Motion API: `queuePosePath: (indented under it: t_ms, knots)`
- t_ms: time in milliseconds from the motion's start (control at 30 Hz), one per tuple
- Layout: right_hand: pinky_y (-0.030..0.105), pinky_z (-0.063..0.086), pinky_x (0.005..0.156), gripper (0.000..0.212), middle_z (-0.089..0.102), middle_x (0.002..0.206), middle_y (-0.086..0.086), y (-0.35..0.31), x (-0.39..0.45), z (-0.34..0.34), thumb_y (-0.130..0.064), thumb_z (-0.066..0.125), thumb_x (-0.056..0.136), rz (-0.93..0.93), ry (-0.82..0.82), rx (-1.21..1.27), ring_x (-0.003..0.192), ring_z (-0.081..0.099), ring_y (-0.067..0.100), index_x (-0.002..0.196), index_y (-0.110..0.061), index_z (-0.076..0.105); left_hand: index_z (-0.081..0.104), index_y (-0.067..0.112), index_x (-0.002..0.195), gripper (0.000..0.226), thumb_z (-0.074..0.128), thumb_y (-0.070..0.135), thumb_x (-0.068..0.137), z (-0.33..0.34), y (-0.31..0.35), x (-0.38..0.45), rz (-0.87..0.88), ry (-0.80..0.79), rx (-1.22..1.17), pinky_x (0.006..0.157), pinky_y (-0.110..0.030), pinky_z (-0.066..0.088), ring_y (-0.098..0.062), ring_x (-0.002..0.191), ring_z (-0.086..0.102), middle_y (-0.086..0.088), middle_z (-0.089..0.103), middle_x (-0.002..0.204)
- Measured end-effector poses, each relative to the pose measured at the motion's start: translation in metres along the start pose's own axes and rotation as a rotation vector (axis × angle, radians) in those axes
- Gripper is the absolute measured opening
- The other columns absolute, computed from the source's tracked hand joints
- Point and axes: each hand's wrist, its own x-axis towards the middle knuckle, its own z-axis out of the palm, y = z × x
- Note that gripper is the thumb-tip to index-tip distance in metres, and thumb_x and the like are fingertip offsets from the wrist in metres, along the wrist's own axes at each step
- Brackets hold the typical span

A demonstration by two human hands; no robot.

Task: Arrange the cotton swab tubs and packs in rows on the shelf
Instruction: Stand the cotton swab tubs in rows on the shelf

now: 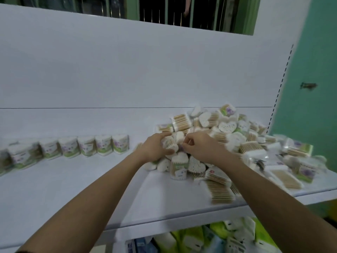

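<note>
A big loose pile of cotton swab tubs and packs (231,143) covers the right half of the white shelf (73,189). Many tubs have heart-shaped white lids. A row of upright tubs (87,147) with purple and green labels stands along the left back of the shelf. Both hands reach into the pile's left edge. My left hand (155,148) grips a heart-shaped tub (171,143), thumb below and fingers over it. My right hand (202,147) pinches at the same tub from the right with curled fingers.
Flat packs of wooden-stemmed swabs (220,192) lie near the shelf's front edge on the right. A lower shelf holds green and white packaged goods (218,236). A green wall (310,106) stands to the right, past the slotted shelf upright (280,84).
</note>
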Motion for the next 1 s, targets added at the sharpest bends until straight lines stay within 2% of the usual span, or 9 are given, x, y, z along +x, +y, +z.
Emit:
queuePosePath:
  t_ms: [167, 300, 467, 533, 600, 667, 767, 867, 1000]
  knots:
    - [0.031, 0.045, 0.067, 0.018, 0.053, 0.08, -0.012, -0.002, 0.002, 0.005, -0.033, 0.056, 0.095, -0.059, 0.011, 0.026, 0.079, 0.055, 0.014, 0.084, -0.02, 0.062, 0.044, 0.024, 0.144, 0.076, 0.078, 0.024, 0.076, 0.0, 0.004, -0.001, 0.001, 0.04, 0.016, 0.098, -0.026, 0.038, -0.02, 0.121, 0.052, -0.005, 0.053, 0.138]
    - [0.038, 0.051, 0.074, 0.017, 0.059, 0.081, -0.007, -0.005, 0.002, 0.008, -0.03, 0.055, 0.092, -0.078, 0.018, 0.094, 0.081, 0.058, 0.018, 0.077, -0.024, 0.059, 0.044, 0.025, 0.144, 0.076, 0.078, 0.025, 0.076, 0.006, 0.003, 0.001, -0.015, -0.02, 0.097, 0.087, -0.035, 0.044, -0.034, 0.104, 0.057, -0.021, 0.055, 0.127]
    - [0.034, 0.047, 0.068, 0.021, 0.056, 0.075, -0.009, -0.009, 0.006, 0.011, -0.031, 0.054, 0.093, -0.086, 0.047, 0.127, 0.073, 0.054, 0.015, 0.072, -0.029, 0.054, 0.046, 0.034, 0.142, 0.076, 0.08, 0.037, 0.074, 0.007, -0.002, 0.0, -0.034, -0.005, 0.098, 0.095, -0.033, 0.043, -0.025, 0.112, 0.055, -0.004, 0.057, 0.129]
    - [0.033, 0.046, 0.068, 0.019, 0.058, 0.077, -0.009, -0.012, 0.004, 0.011, -0.03, 0.054, 0.093, -0.078, 0.073, 0.129, 0.075, 0.055, 0.016, 0.074, -0.029, 0.055, 0.05, 0.034, 0.138, 0.076, 0.083, 0.038, 0.07, 0.003, -0.001, -0.002, -0.027, 0.06, 0.094, 0.099, -0.034, 0.042, -0.025, 0.116, 0.051, -0.006, 0.052, 0.125]
    - [0.035, 0.049, 0.07, 0.011, 0.062, 0.082, -0.007, -0.016, 0.002, 0.012, -0.026, 0.054, 0.092, -0.063, 0.13, 0.163, 0.078, 0.058, 0.017, 0.083, -0.025, 0.06, 0.052, 0.033, 0.134, 0.07, 0.083, 0.034, 0.071, -0.007, 0.003, -0.008, -0.026, 0.191, -0.032, 0.091, -0.023, 0.04, -0.02, 0.109, 0.051, -0.004, 0.042, 0.12]
    - [0.033, 0.048, 0.069, 0.007, 0.063, 0.085, -0.006, -0.023, 0.0, 0.015, -0.024, 0.055, 0.092, -0.056, 0.208, 0.252, 0.076, 0.058, 0.014, 0.092, -0.021, 0.061, 0.056, 0.034, 0.127, 0.061, 0.082, 0.033, 0.072, -0.021, 0.006, -0.015, -0.036, 0.342, -0.247, 0.083, -0.02, 0.041, -0.014, 0.1, 0.054, -0.001, 0.041, 0.119]
    - [0.029, 0.046, 0.067, 0.013, 0.062, 0.092, -0.006, -0.042, -0.002, 0.023, -0.028, 0.058, 0.094, -0.039, 0.243, 0.491, 0.074, 0.059, 0.013, 0.104, -0.02, 0.059, 0.058, 0.035, 0.122, 0.059, 0.084, 0.036, 0.07, -0.04, 0.003, -0.03, -0.056, 0.474, -0.471, 0.088, -0.029, 0.051, -0.013, 0.103, 0.056, -0.001, 0.047, 0.122]
    - [0.036, 0.059, 0.068, 0.026, 0.063, 0.103, 0.004, -0.07, -0.008, 0.037, -0.035, 0.057, 0.098, 0.05, 0.121, 0.855, 0.076, 0.065, 0.015, 0.115, -0.016, 0.056, 0.047, 0.028, 0.129, 0.076, 0.086, 0.033, 0.065, -0.049, -0.015, -0.054, 0.062, 0.575, -0.262, 0.092, -0.035, 0.05, -0.013, 0.11, 0.047, 0.005, 0.039, 0.121]
    - [0.038, 0.06, 0.069, 0.025, 0.067, 0.106, 0.013, -0.107, -0.004, 0.066, -0.029, 0.064, 0.095, 0.073, 0.032, 1.052, 0.073, 0.07, 0.019, 0.113, -0.012, 0.058, 0.043, 0.019, 0.133, 0.092, 0.089, 0.044, 0.057, -0.065, -0.046, -0.085, 0.182, 0.549, -0.089, 0.092, -0.032, 0.045, -0.015, 0.113, 0.039, 0.009, 0.038, 0.119]
